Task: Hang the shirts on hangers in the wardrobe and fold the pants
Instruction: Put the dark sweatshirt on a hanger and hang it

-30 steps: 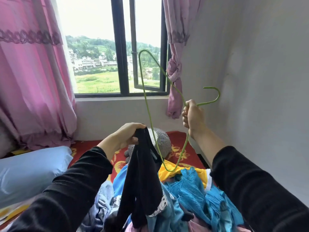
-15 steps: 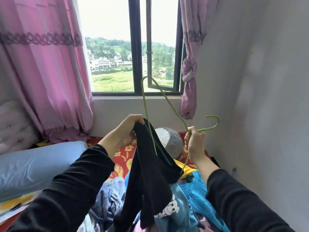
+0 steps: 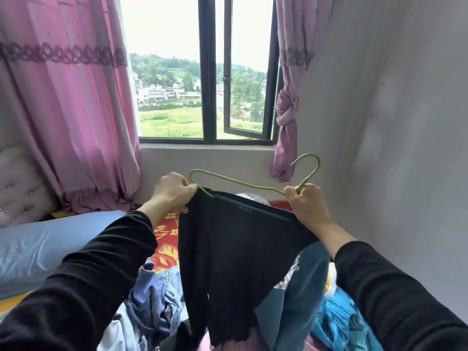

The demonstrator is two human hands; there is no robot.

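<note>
A black shirt (image 3: 235,252) hangs spread in front of me above the bed. A thin green wire hanger (image 3: 243,184) lies almost level along its neckline, with one end tucked inside the collar and the hook (image 3: 310,164) sticking up at the right. My left hand (image 3: 172,192) pinches the shirt's left shoulder at the hanger's left bend. My right hand (image 3: 306,206) grips the hanger at the base of the hook, together with the shirt's right edge.
Below lies a pile of clothes: blue denim (image 3: 157,300), a teal garment (image 3: 296,295), bright blue fabric (image 3: 342,323). A light blue pillow (image 3: 43,247) sits at left on the red floral bedspread (image 3: 164,252). Pink curtains (image 3: 76,105) flank the window (image 3: 207,72); a grey wall (image 3: 392,122) stands close at right.
The hanger has swung from upright down to nearly level and gone into the shirt's neck. My left hand pulled the shirt out wide, so it now hangs spread between both hands.
</note>
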